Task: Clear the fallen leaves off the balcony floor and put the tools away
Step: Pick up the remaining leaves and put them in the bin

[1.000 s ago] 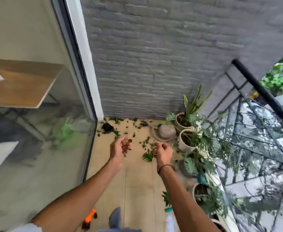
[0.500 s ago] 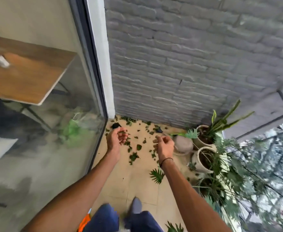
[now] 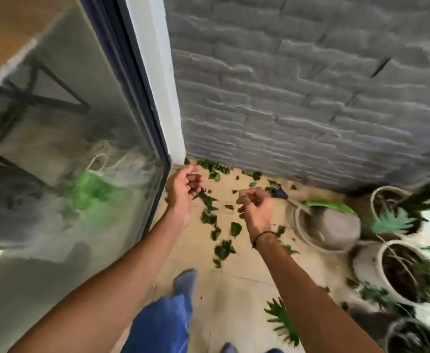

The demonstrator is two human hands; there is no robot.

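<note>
Leaves: green fallen leaves [image 3: 223, 249] lie scattered over your balcony floor [image 3: 237, 301], thickest along the grey brick wall [image 3: 298, 98].
Left hand: your left hand [image 3: 183, 189] hovers beside the glass door [image 3: 81, 149], fingers curled, grasping nothing.
Right hand: your right hand [image 3: 256, 207] is loosely clenched, empty.
Pots: plant pots [image 3: 397, 271] stand right.

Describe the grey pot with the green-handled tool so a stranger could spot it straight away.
Follow the grey brick wall down to the tiled floor, then look right of the scattered leaves. The grey pot stands first in the row of planters. Unlike its neighbours, it holds no plant; a green-handled tool lies across its rim.
</note>
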